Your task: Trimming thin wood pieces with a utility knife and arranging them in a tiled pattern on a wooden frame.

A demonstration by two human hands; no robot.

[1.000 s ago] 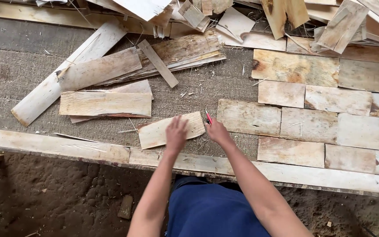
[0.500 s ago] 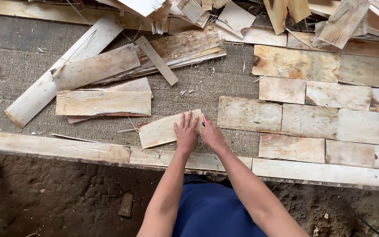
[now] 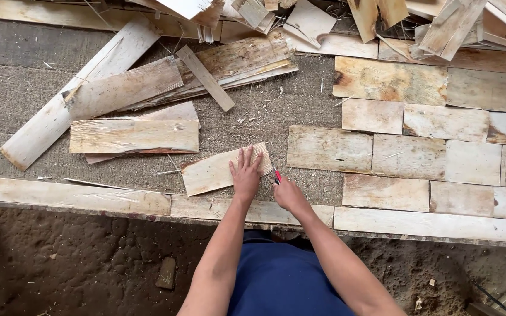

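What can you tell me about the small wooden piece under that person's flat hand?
The wooden piece is a thin, pale, roughly rectangular slab with rough grain and a darker left edge. It lies flat and slightly tilted on the coarse woven mat, just above the long edge plank. The left hand presses on its right end, fingers spread. The right hand, holding a small red tool, sits just beside that end.

Coarse mat (image 3: 24, 93) under daylight; dirt floor (image 3: 60, 269) below.
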